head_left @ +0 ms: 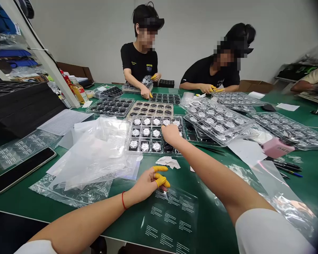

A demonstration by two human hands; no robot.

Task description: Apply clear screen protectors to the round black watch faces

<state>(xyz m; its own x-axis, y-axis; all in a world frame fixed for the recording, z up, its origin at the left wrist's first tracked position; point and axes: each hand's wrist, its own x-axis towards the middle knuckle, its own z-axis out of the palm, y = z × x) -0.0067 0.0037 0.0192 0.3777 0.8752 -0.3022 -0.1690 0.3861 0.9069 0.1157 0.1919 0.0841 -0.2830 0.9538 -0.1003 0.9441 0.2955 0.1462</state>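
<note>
My right hand (172, 134) reaches over a clear plastic tray (129, 145) of round black-and-white pieces. Its fingers curl down at the right-hand columns. The fingertips are hidden, so whatever they grip does not show. My left hand (147, 181), with yellow finger cots, is held over the top edge of a clear sheet (172, 220) printed with blocks of white text. The index finger stretches out, apart from the thumb. Crumpled white paper (168, 162) lies between this hand and the tray.
Stacked trays (217, 118) stand at right, near a pink bottle (278, 146) and several pens (286, 165). White translucent sheets (90, 158) and a phone (23, 169) lie at left. A beige tray (151, 109) sits beyond. Two people (140, 60) (214, 72) work across the green table (122, 218).
</note>
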